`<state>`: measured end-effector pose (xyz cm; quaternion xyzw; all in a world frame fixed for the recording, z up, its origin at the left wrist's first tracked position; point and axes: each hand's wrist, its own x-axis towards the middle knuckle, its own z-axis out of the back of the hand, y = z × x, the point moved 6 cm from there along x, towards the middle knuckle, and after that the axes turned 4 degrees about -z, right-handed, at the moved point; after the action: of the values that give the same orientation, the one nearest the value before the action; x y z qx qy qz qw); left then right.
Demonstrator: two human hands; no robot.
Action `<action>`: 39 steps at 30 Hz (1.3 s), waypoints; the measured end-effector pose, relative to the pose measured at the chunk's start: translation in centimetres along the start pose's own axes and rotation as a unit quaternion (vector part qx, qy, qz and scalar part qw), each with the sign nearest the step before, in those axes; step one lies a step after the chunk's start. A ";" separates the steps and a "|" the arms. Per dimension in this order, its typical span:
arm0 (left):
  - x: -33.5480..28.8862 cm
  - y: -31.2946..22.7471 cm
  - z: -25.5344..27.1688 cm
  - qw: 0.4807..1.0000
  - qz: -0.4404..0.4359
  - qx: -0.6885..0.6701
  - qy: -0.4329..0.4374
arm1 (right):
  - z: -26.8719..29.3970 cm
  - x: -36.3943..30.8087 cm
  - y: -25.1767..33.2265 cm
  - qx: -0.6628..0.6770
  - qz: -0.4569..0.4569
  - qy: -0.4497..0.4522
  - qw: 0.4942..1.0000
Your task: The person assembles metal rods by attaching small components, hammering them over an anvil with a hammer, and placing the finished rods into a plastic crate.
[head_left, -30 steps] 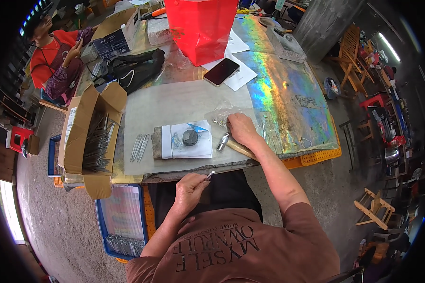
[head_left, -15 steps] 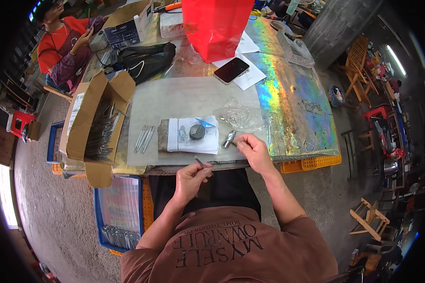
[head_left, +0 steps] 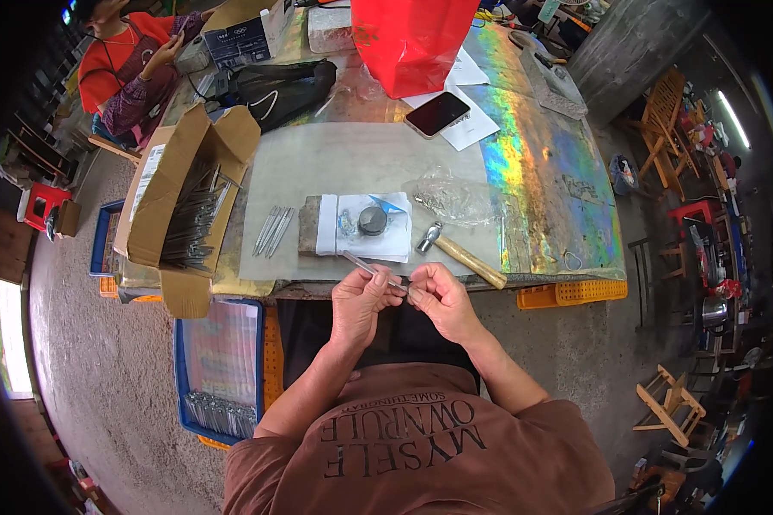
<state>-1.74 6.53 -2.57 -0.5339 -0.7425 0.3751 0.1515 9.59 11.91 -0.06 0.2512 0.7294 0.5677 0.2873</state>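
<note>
Just off the table's near edge, my left hand (head_left: 359,305) is closed around a thin grey metal rod (head_left: 358,261), whose far end sticks out up and to the left. My right hand (head_left: 442,306) pinches at the rod's near end, its fingertips meeting those of the left; what exactly they press there is hidden. Beyond the right hand a hammer (head_left: 468,260) with a wooden handle lies on the table. In front of the hands, a dark round puck (head_left: 373,221) rests on white paper (head_left: 391,246) over a grey block (head_left: 308,230). Several similar rods (head_left: 274,232) lie left of it.
At the left stands an open cardboard box (head_left: 153,225) full of rods. Farther back are a black bag (head_left: 296,90), a red bag (head_left: 412,47) and a phone (head_left: 437,114). A blue crate (head_left: 180,365) with rods sits below the table. Another person (head_left: 120,69) sits far left.
My right hand has let go of the hammer, now lying with its handle toward the right, and has come left to meet my left hand at the rod. The view has shifted slightly.
</note>
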 end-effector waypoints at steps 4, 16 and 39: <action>-0.3 0.1 -0.2 1.000 0.003 -0.007 0.003 | -0.2 -0.3 0.2 0.001 0.004 0.004 1.000; -0.5 0.1 -0.3 0.996 -0.059 0.065 -0.006 | 0.2 -0.1 -1.0 0.070 0.011 -0.092 0.993; 8.2 -6.3 1.3 0.932 -0.242 0.268 -0.026 | 9.0 0.3 2.4 -0.603 0.002 -0.096 0.792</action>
<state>-10.02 12.49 -0.37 -0.2675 -0.7245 0.5261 0.3561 15.81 18.78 0.55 0.0815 0.2073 0.8658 0.4481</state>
